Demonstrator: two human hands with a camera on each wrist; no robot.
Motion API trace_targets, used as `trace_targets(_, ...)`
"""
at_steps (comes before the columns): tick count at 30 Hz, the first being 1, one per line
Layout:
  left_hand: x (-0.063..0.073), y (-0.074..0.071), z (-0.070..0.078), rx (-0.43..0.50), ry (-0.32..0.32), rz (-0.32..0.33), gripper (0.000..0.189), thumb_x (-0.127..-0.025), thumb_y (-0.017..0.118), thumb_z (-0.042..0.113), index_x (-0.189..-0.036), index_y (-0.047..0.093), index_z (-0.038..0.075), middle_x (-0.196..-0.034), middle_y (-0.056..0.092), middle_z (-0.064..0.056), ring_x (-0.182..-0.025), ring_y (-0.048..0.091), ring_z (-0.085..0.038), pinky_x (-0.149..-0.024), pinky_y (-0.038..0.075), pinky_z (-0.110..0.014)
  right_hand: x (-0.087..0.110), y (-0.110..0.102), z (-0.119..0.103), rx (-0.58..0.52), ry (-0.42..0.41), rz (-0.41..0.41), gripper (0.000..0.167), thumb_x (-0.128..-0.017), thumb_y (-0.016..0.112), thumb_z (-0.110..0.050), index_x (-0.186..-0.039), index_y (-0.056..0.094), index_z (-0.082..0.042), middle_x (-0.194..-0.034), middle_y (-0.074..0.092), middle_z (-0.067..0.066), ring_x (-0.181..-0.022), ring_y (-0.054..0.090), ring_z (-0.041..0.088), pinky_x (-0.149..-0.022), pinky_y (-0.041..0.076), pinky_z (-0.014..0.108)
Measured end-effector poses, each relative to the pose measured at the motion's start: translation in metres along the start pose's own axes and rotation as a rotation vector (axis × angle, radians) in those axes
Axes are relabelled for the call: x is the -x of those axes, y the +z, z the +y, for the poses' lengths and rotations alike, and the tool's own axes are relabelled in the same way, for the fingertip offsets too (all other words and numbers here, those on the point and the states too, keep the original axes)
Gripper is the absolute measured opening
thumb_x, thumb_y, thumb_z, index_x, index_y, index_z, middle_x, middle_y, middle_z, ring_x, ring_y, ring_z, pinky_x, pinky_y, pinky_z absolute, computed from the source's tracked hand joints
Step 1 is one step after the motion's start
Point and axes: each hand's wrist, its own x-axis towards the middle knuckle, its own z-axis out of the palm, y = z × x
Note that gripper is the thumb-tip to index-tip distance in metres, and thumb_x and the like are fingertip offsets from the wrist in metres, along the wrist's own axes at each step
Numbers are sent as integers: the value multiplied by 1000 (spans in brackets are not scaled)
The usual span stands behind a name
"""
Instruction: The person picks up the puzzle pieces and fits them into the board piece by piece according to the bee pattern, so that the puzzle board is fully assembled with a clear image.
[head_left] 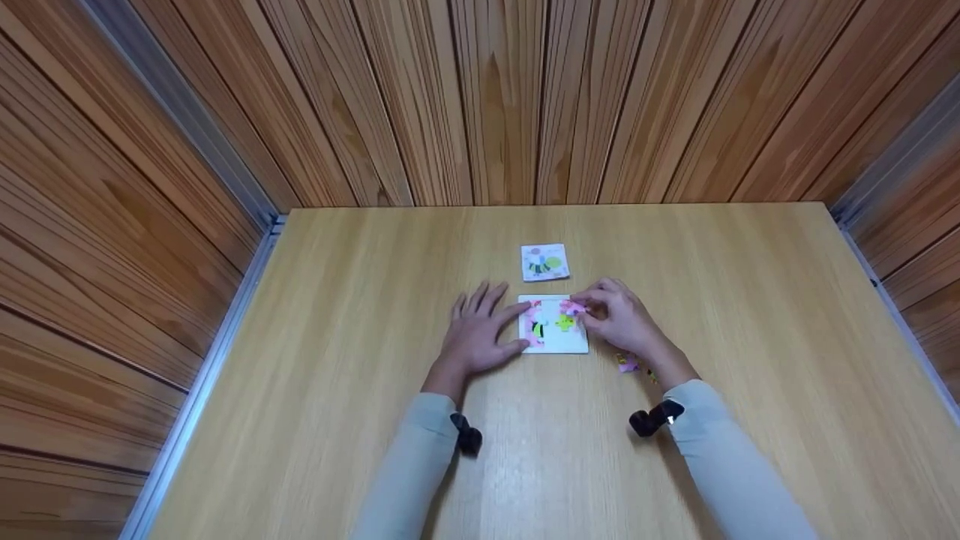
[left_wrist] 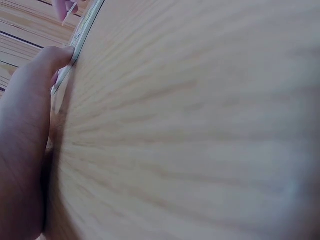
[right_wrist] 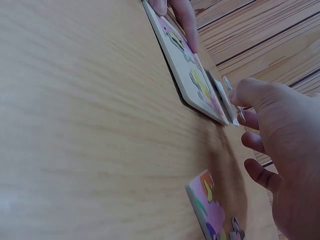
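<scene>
Tray (head_left: 559, 347), square, white and shallow, lies on the pale wood-grain bench (head_left: 360, 315). Pink jigsaw pieces (head_left: 535, 341) line its left side, with yellow-and-black stripes among them; a knobbed yellow-green jigsaw piece (head_left: 565, 322) lies in its right half. At the tray's far right corner, a bright pink jigsaw piece (head_left: 572, 307) is pinched between the fingers of the right hand (head_left: 622, 319). The left hand (head_left: 480, 337), fingers spread apart, touches the tray's left edge. Beyond the tray lies a square white card (head_left: 545, 262) (a striped bee printed on it). Near right, a loose pink jigsaw piece (right_wrist: 215, 212) shows orange and green patches.
</scene>
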Motion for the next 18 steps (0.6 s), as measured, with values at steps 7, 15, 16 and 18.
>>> trace_targets(7, -1, 0, -1, 1, 4, 0, 76, -102, 49, 79, -171, 46, 46, -191, 23, -4, -180, 10, -39, -142, 5, -74, -6, 7, -8, -20, 9, -19, 31, -106, 76, -14, -137, 80, -9, -130, 66, 14, -116, 59, 28, -95, 48, 33)
trace_targets(15, 0, -2, -1, 1, 22, -4, 75, -104, 50, 76, -171, 46, 43, -190, 25, -7, -180, 11, -42, -141, 8, -75, -15, 16, -11, -2, -27, -14, 28, -106, 78, -15, -132, 83, -9, -122, 67, 12, -109, 55, 24, -87, 46, 30)
trace_targets(16, 0, -2, -1, 4, 22, -7, 75, -104, 50, 76, -172, 46, 44, -191, 25, -7, -180, 11, -42, -141, 8, -75, -16, 17, -12, 0, -31, -13, 27, -106, 78, -15, -132, 83, -8, -122, 67, 12, -109, 55, 24, -87, 45, 30)
trace_targets(18, 0, -2, -1, 5, 21, -7, 75, -104, 50, 76, -172, 45, 44, -191, 24, -6, -180, 10, -42, -141, 7, -75, -18, 19, -13, 3, -36, -7, 28, -104, 78, -14, -131, 84, -8, -122, 68, 12, -110, 54, 25, -89, 45, 32)
